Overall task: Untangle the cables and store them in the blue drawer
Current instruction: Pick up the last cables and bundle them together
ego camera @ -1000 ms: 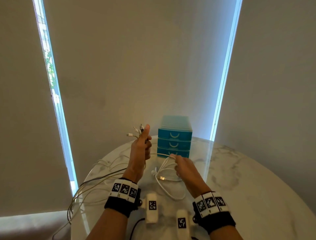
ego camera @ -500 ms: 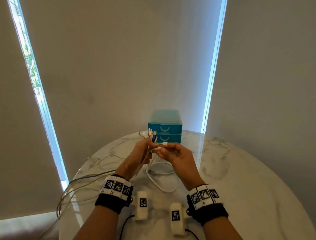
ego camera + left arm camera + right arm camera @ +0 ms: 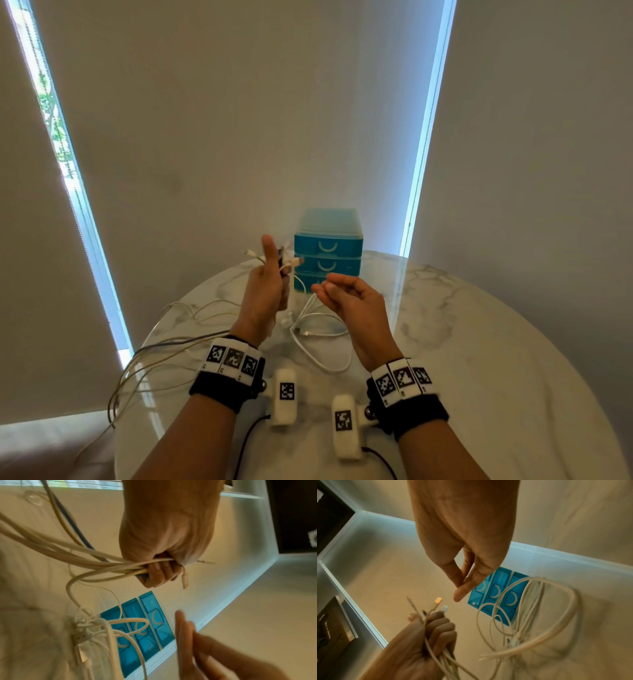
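Note:
My left hand (image 3: pixel 274 277) is raised above the table and grips a bundle of white and dark cable ends (image 3: pixel 287 258), whose plugs stick up past the thumb. The left wrist view shows its fingers (image 3: pixel 159 573) curled round several cables (image 3: pixel 85 555). My right hand (image 3: pixel 337 289) hovers just to the right with its fingers loosely extended, holding nothing (image 3: pixel 464 582). Behind both hands stands the blue three-drawer unit (image 3: pixel 328 246), all drawers closed. A loose white cable (image 3: pixel 318 329) lies looped on the table below the hands.
The round marble table (image 3: pixel 479 342) stands close to a wall with blinds. The held cables (image 3: pixel 164 349) trail left across the top and hang over the table's left edge. A knot of thin white cables (image 3: pixel 96 627) lies in front of the drawers.
The right hand has let go of the white plug it pinched at the left hand and drawn away to the right. The left hand has risen a little with the bundle.

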A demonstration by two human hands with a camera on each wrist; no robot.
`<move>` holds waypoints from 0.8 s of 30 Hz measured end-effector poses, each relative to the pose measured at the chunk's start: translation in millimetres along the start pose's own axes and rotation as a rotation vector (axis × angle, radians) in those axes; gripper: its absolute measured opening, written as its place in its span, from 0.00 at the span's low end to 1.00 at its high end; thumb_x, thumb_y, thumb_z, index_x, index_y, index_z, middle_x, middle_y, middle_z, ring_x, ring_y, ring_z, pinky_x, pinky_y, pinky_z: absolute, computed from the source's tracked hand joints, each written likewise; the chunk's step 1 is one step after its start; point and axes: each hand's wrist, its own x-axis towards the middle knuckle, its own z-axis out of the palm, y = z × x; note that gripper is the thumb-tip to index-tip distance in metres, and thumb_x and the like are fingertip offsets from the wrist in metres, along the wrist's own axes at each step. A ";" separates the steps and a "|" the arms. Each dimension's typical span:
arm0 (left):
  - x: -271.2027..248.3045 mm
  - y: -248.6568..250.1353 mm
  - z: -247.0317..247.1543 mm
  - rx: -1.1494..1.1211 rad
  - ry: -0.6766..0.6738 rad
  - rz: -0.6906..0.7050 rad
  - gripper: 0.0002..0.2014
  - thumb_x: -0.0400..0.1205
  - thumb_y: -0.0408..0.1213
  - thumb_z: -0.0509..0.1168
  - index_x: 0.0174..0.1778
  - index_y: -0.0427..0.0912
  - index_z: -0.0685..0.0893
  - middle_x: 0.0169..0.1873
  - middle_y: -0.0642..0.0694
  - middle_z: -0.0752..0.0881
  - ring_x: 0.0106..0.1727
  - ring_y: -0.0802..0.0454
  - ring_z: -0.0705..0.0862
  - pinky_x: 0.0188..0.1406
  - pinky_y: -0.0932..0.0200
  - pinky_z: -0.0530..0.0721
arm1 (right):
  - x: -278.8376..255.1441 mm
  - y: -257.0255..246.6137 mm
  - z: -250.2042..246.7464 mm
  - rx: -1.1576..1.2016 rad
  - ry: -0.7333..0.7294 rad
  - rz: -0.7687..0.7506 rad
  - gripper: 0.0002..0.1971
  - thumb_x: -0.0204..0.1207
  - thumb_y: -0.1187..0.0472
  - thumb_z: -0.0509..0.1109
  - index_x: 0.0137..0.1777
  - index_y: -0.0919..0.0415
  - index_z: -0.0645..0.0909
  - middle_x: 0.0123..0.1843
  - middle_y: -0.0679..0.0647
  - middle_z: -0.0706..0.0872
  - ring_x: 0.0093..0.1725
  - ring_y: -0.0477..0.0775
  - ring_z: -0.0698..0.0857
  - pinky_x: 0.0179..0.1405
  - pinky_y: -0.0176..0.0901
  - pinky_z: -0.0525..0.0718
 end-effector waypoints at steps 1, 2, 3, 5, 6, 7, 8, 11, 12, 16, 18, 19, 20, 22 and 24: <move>1.1 1.7 -4.3 -0.077 0.036 -0.004 0.37 0.82 0.81 0.45 0.30 0.52 0.77 0.22 0.53 0.65 0.24 0.55 0.59 0.22 0.59 0.57 | 0.9 1.1 -2.7 -0.080 0.010 0.025 0.09 0.85 0.73 0.75 0.63 0.69 0.88 0.56 0.64 0.96 0.57 0.60 0.97 0.64 0.51 0.94; 2.7 2.5 -8.5 -0.148 0.061 -0.009 0.36 0.82 0.82 0.45 0.32 0.52 0.75 0.22 0.54 0.64 0.24 0.55 0.58 0.22 0.59 0.57 | 1.2 1.9 -5.6 -0.191 0.011 0.042 0.08 0.85 0.73 0.75 0.61 0.66 0.89 0.55 0.62 0.96 0.56 0.59 0.97 0.62 0.50 0.94; 4.3 2.5 -11.9 -0.202 0.077 -0.011 0.36 0.82 0.82 0.44 0.34 0.51 0.73 0.22 0.54 0.63 0.24 0.55 0.57 0.21 0.59 0.56 | 2.3 2.8 -8.5 -0.333 0.004 0.046 0.09 0.84 0.73 0.75 0.59 0.62 0.90 0.55 0.60 0.96 0.55 0.58 0.96 0.59 0.48 0.95; 5.8 1.3 -15.7 -0.268 0.093 -0.007 0.36 0.82 0.81 0.43 0.35 0.50 0.73 0.23 0.54 0.63 0.23 0.56 0.57 0.19 0.60 0.56 | 5.6 2.7 -12.8 -0.670 -0.043 0.010 0.13 0.81 0.73 0.76 0.53 0.53 0.93 0.54 0.51 0.94 0.53 0.52 0.94 0.54 0.43 0.93; 6.2 -0.1 -16.2 -0.285 0.096 -0.002 0.37 0.82 0.82 0.43 0.35 0.51 0.74 0.23 0.54 0.63 0.24 0.56 0.57 0.19 0.60 0.56 | 7.8 0.8 -13.5 -0.811 -0.075 -0.009 0.16 0.79 0.74 0.76 0.50 0.50 0.93 0.52 0.47 0.94 0.50 0.49 0.92 0.52 0.40 0.92; 5.9 -1.1 -16.0 -0.294 0.099 0.003 0.37 0.81 0.82 0.43 0.35 0.51 0.74 0.23 0.54 0.63 0.24 0.56 0.57 0.19 0.60 0.57 | 10.1 -1.3 -12.9 -0.908 -0.108 -0.022 0.17 0.79 0.74 0.75 0.47 0.47 0.93 0.50 0.44 0.93 0.47 0.46 0.90 0.51 0.38 0.90; 5.8 -1.1 -15.8 -0.298 0.107 0.008 0.37 0.81 0.82 0.43 0.34 0.51 0.74 0.23 0.53 0.63 0.24 0.56 0.58 0.19 0.60 0.58 | 12.2 -4.1 -9.9 -0.964 -0.132 -0.034 0.17 0.79 0.73 0.75 0.46 0.46 0.92 0.49 0.42 0.92 0.46 0.43 0.88 0.52 0.37 0.88; 5.7 1.7 -17.4 -0.318 0.141 -0.004 0.36 0.81 0.82 0.44 0.32 0.51 0.72 0.23 0.53 0.63 0.23 0.56 0.57 0.17 0.61 0.57 | 21.6 -11.1 9.2 -1.045 -0.111 -0.168 0.13 0.84 0.66 0.74 0.47 0.44 0.89 0.51 0.39 0.90 0.53 0.40 0.86 0.66 0.42 0.84; 6.3 2.8 -18.8 -0.329 0.146 -0.014 0.36 0.81 0.83 0.45 0.32 0.51 0.71 0.23 0.54 0.63 0.23 0.56 0.57 0.17 0.61 0.56 | 26.2 -11.3 15.3 -1.084 -0.140 -0.220 0.11 0.85 0.63 0.73 0.48 0.44 0.88 0.53 0.39 0.89 0.56 0.42 0.86 0.69 0.43 0.83; 7.0 4.7 -27.2 -0.367 0.182 -0.044 0.36 0.80 0.83 0.46 0.31 0.51 0.71 0.23 0.54 0.64 0.23 0.57 0.57 0.17 0.62 0.56 | 37.1 -13.1 31.8 -1.438 -0.402 -0.132 0.10 0.83 0.63 0.73 0.50 0.43 0.86 0.63 0.45 0.85 0.65 0.49 0.82 0.76 0.51 0.82; 7.3 5.5 -29.3 -0.368 0.197 -0.042 0.36 0.80 0.83 0.46 0.31 0.51 0.71 0.23 0.54 0.63 0.23 0.56 0.57 0.17 0.61 0.57 | 40.0 -22.1 28.4 -1.469 -0.258 -0.173 0.07 0.81 0.62 0.74 0.49 0.48 0.82 0.62 0.50 0.81 0.65 0.54 0.81 0.72 0.52 0.84; 7.2 6.5 -29.5 -0.370 0.202 -0.040 0.37 0.80 0.84 0.46 0.31 0.51 0.71 0.22 0.54 0.63 0.23 0.56 0.57 0.17 0.62 0.57 | 40.1 -26.3 24.1 -1.418 -0.169 -0.215 0.05 0.81 0.59 0.74 0.48 0.50 0.80 0.59 0.51 0.81 0.61 0.55 0.81 0.68 0.52 0.85; 7.2 7.4 -29.5 -0.371 0.207 -0.039 0.37 0.80 0.84 0.46 0.30 0.51 0.71 0.22 0.54 0.63 0.23 0.56 0.57 0.17 0.62 0.57 | 40.0 -28.2 19.2 -1.380 -0.129 -0.218 0.05 0.80 0.57 0.75 0.47 0.52 0.80 0.54 0.51 0.83 0.56 0.55 0.84 0.62 0.52 0.88; 6.7 8.7 -29.1 -0.367 0.211 -0.039 0.37 0.79 0.84 0.46 0.30 0.51 0.71 0.22 0.53 0.65 0.22 0.56 0.58 0.17 0.62 0.58 | 37.3 -26.5 15.1 -1.443 -0.230 -0.112 0.04 0.80 0.55 0.74 0.46 0.54 0.84 0.46 0.52 0.89 0.49 0.54 0.88 0.56 0.53 0.92; 6.0 7.7 -29.0 -0.368 0.196 -0.032 0.37 0.79 0.84 0.46 0.29 0.51 0.70 0.23 0.52 0.68 0.22 0.57 0.60 0.18 0.62 0.58 | 33.4 -12.7 13.9 -1.629 -0.404 -0.009 0.04 0.80 0.56 0.74 0.46 0.53 0.89 0.46 0.50 0.92 0.49 0.53 0.90 0.59 0.54 0.93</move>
